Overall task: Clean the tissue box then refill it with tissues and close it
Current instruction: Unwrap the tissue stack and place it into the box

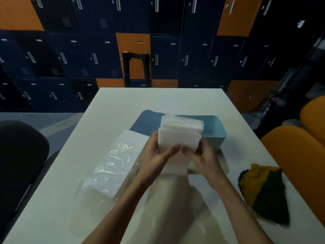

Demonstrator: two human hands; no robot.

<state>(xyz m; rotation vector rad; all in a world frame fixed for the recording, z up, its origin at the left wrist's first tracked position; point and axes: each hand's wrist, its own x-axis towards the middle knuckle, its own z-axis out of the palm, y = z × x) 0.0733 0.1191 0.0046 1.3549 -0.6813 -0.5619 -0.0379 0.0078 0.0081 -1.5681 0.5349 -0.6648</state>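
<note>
A thick stack of white tissues (179,138) is held above the table between both hands. My left hand (154,155) grips its left side and my right hand (204,157) grips its right side. Just behind the stack stands the light blue tissue box (215,131), open at the top. Its dark blue lid (146,123) lies flat on the table to the box's left. A clear plastic wrapper (112,166) with more white tissues in it lies left of my hands. The stack's far end is blurred.
A yellow and dark green cloth (263,189) lies crumpled at the right of the white table (70,199). A black chair (21,152) stands at the left, orange seats (295,152) at the right. Blue and orange lockers (133,53) fill the back wall.
</note>
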